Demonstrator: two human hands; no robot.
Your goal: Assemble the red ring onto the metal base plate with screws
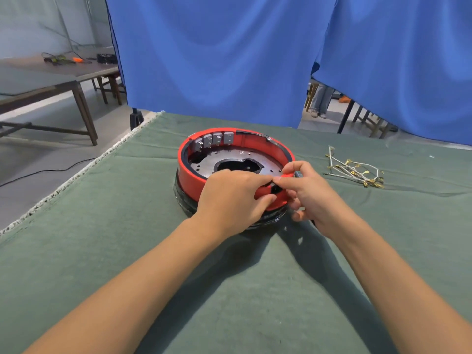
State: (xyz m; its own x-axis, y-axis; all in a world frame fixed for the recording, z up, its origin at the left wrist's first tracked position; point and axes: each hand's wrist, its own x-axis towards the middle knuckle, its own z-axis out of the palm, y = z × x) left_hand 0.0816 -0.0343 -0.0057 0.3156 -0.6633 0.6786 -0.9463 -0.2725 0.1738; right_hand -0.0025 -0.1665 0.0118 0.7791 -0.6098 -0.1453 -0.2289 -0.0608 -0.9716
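Observation:
A red ring (189, 172) sits around a round metal base plate (204, 162) with a dark hole in its middle, on a green cloth. Several grey blocks (213, 139) stand inside the ring's far wall. My left hand (232, 198) grips the ring's near rim, fingers curled over it. My right hand (306, 190) pinches at the same near rim with thumb and forefinger and holds a thin grey tool whose tip (298, 174) pokes out above the fingers. Any screw is hidden by my fingers.
A bundle of white wires with brass terminals (357, 169) lies on the green cloth (102, 251) to the right. Blue curtains (217, 60) hang behind the table. Brown tables (63, 80) stand at the far left; a person's legs (320, 100) show behind the curtain gap.

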